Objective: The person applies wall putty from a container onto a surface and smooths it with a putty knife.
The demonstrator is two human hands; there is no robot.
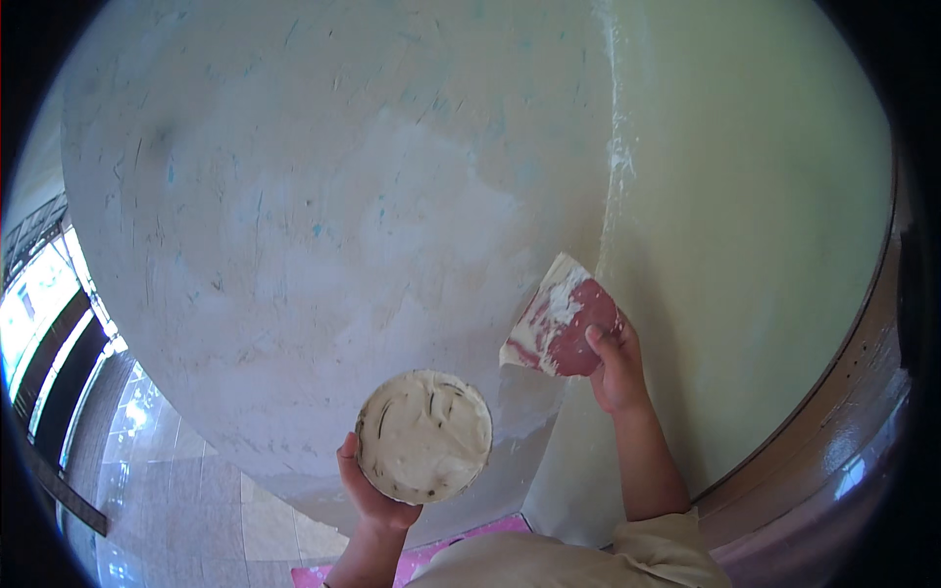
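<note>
My left hand (378, 492) grips a round bowl (358, 439) from below and its left side; off-white putty (430, 434) fills it, marked by a few dark streaks. In my right hand (617, 360) is a reddish flat putty spreader (588, 312), its face and far edge smeared with white putty. The spreader is up at the wall (309, 294), close to the inner corner; whether its edge touches the wall I cannot tell. This wall is patchy grey-white with scratches and bluish flecks.
A pale yellow-green wall (750, 220) meets the patchy one at a corner with a rough white seam (616, 140). To the right stands a brown wooden frame (831, 411). Below lie a pink sheet (500, 531) and a tiled floor (184, 500). Bright light enters at far left.
</note>
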